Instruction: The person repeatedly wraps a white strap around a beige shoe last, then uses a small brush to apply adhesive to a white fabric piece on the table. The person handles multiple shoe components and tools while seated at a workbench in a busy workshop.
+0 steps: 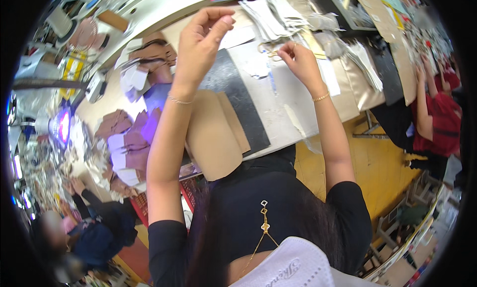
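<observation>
Left hand (201, 42) curls narrowly, right hand (300, 61) narrows near gold scissors (272, 53), both holds unclear.

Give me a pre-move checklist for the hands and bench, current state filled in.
1. Left hand free: cannot tell; fingers bent, nothing clearly visible between them.
2. Right hand clear of the gold-coloured loops: cannot tell; fingertips right beside them, contact unclear.
3. Beige panel fully on the table: not ok; near end shows past the front edge.
4. Dark board uncovered: not ok; panels overlap its left part.
5. White strips clear of the board: ok; stacked beyond it.
6. Red-clad co-worker clear: ok; well off to the right.
</observation>
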`<control>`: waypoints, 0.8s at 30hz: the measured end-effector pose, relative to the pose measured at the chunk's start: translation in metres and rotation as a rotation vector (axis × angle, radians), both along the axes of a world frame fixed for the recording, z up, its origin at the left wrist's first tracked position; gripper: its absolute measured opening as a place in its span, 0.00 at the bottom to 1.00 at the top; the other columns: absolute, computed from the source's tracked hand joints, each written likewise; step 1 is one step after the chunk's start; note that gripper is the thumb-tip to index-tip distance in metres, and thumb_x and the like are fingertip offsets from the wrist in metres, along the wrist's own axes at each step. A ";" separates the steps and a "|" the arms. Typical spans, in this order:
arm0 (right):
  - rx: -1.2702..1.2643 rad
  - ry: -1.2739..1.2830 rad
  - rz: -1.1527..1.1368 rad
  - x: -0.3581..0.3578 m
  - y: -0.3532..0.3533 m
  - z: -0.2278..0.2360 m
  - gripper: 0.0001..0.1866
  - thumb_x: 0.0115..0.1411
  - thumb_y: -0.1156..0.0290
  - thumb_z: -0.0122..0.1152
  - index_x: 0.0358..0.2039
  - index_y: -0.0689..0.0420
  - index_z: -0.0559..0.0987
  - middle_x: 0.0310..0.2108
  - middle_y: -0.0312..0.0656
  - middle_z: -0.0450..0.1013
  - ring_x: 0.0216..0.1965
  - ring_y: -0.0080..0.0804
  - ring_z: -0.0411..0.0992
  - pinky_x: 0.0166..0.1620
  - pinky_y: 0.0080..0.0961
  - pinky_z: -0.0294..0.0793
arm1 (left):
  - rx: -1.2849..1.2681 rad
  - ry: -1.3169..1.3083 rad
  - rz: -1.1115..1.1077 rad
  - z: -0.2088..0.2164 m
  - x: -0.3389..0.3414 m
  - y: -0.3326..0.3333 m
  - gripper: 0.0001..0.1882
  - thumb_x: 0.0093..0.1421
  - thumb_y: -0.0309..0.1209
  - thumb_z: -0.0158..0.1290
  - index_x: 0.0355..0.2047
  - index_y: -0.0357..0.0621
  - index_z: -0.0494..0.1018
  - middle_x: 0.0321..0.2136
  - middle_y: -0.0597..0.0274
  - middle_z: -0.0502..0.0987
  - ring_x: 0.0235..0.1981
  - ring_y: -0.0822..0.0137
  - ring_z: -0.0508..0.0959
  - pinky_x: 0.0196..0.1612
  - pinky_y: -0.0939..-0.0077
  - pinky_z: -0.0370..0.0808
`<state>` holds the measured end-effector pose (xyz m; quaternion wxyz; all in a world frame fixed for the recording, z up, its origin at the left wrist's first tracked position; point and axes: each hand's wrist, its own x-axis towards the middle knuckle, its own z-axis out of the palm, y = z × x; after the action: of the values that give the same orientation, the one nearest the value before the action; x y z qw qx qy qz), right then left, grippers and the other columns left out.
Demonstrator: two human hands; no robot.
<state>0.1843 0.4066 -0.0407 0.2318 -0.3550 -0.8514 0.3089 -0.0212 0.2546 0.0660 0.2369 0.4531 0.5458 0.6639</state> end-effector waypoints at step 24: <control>-0.200 -0.357 -0.160 0.033 -0.043 -0.021 0.21 0.51 0.76 0.62 0.46 0.61 0.72 0.27 0.49 0.78 0.33 0.48 0.78 0.39 0.41 0.76 | -0.699 0.292 0.177 0.004 -0.114 -0.021 0.22 0.57 0.47 0.63 0.24 0.37 0.80 0.19 0.69 0.76 0.20 0.78 0.72 0.25 0.80 0.69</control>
<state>0.2168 0.3635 -0.0622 0.0647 -0.4920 -0.8130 0.3047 -0.1349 0.2338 0.0698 0.2387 0.3860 0.8039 0.3845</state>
